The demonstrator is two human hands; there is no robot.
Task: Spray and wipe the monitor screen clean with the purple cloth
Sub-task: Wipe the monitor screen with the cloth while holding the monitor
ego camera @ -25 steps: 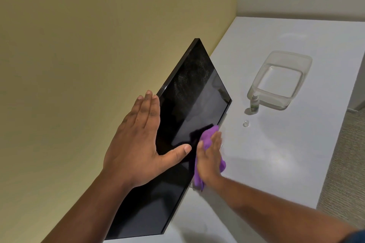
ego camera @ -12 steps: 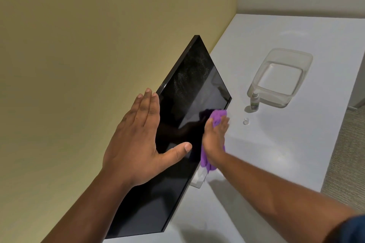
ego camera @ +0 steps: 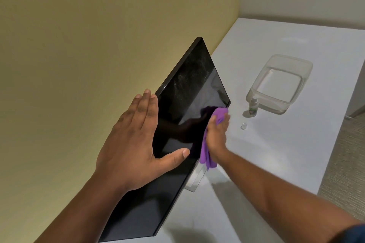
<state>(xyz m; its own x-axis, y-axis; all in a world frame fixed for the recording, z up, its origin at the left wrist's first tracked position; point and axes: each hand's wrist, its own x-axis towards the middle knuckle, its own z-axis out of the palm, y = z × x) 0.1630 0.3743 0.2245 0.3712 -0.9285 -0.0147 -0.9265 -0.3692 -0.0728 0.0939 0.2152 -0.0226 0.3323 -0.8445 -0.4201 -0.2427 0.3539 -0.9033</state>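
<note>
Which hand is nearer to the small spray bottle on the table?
The right hand, pressing the purple cloth on the monitor's lower edge, left of the spray bottle. The left hand rests farther left, on the monitor's top edge.

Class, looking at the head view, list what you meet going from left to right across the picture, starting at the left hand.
Left hand → purple cloth under the right hand → small clear cap → spray bottle → clear tub.

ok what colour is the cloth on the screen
Purple cloth, seen in the head view, under the right hand.
</note>
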